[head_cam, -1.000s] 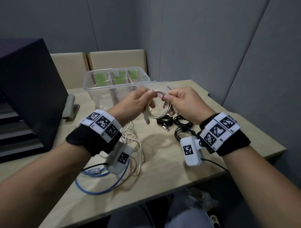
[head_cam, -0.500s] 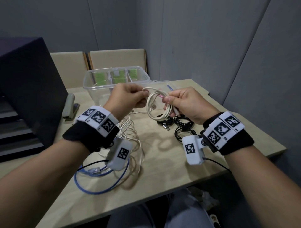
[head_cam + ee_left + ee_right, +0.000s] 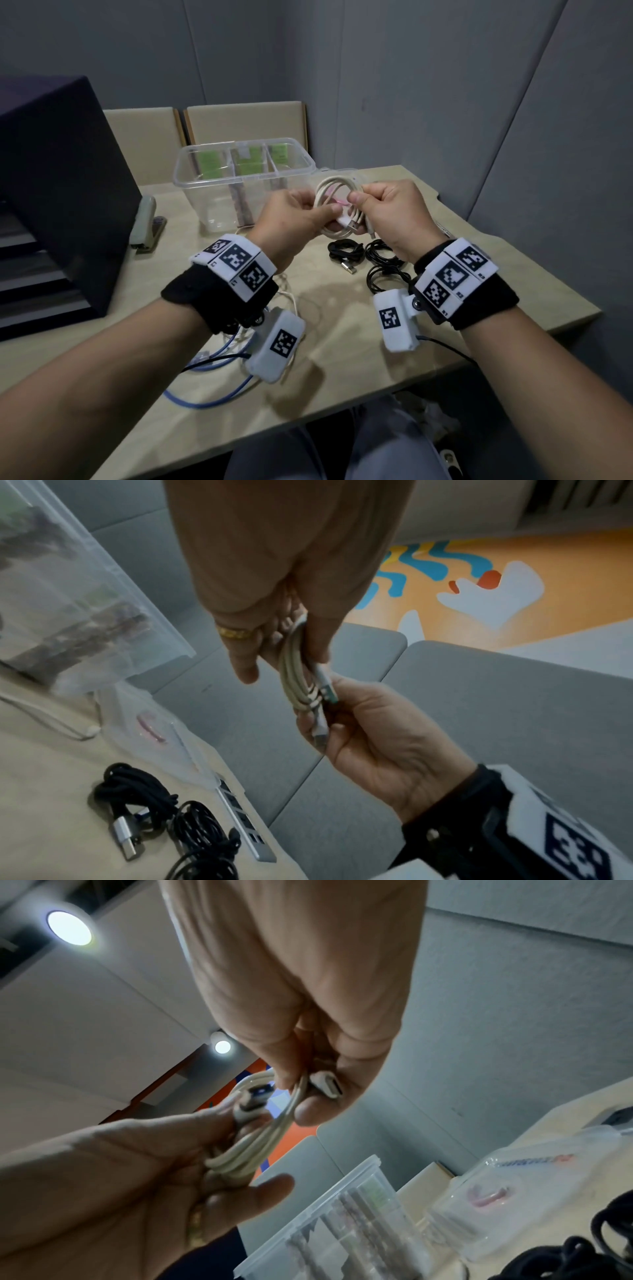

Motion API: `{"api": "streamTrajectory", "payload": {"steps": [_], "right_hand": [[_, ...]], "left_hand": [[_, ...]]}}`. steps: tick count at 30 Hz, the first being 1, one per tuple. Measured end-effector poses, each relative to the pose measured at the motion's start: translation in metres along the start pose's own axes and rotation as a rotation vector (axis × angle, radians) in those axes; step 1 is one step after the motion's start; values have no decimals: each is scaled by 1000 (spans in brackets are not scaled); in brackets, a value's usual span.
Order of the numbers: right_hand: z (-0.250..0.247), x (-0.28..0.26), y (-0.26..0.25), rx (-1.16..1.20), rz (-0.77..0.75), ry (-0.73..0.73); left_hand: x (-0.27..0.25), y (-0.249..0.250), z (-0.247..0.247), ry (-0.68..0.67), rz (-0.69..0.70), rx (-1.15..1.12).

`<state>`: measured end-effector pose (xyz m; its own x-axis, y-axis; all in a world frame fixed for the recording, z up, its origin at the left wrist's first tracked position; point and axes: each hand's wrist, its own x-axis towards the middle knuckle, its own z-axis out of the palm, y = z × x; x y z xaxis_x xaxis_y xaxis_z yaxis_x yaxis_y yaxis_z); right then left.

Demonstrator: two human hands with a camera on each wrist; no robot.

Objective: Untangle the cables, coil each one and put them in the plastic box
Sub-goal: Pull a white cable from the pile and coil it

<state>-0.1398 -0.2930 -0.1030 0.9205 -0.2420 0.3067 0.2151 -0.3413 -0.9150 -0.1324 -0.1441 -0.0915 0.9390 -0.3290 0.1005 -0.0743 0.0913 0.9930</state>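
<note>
Both hands hold a coiled white USB cable (image 3: 334, 192) in the air just in front of the clear plastic box (image 3: 191, 178). My left hand (image 3: 318, 214) grips the coil's lower left side and my right hand (image 3: 359, 202) pinches its right side, next to the two plugs (image 3: 352, 224). The left wrist view shows the coil (image 3: 296, 680) edge-on between left fingers (image 3: 245, 666) and right hand (image 3: 369, 737). From the right wrist, both plugs (image 3: 325, 1087) sit against the coil (image 3: 246, 1153). The box holds green-labelled items at its back.
Two bundled black cables (image 3: 344, 250) (image 3: 385, 270) lie on the table under my right hand. A loose white cable (image 3: 291, 301) and a blue cable (image 3: 205, 401) lie under my left wrist. A stapler (image 3: 147, 222) and a dark box (image 3: 51, 192) stand at left.
My left hand swung out to the left with the cable's loose end, then came back onto the coil. The loose end now lies against the loops, and both hands sit slightly higher.
</note>
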Motion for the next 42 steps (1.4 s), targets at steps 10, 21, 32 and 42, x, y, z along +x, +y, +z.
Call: {"api": "streamTrajectory", "payload": {"steps": [10,21,32,42], "right_hand": [[-6,-5,-12,231,91,-118],[-8,-3,-13,301,99,-215],[0,-7,-12,-40,-12,-246],[-2,1,-4,-271,-97,-146]], "left_hand": [[-2,5,-21,-414,-219,38],[0,5,-25,-369,-201,401],[7,1,-12,-376,-50,866],[11,0,-13,-24,136,811]]}}
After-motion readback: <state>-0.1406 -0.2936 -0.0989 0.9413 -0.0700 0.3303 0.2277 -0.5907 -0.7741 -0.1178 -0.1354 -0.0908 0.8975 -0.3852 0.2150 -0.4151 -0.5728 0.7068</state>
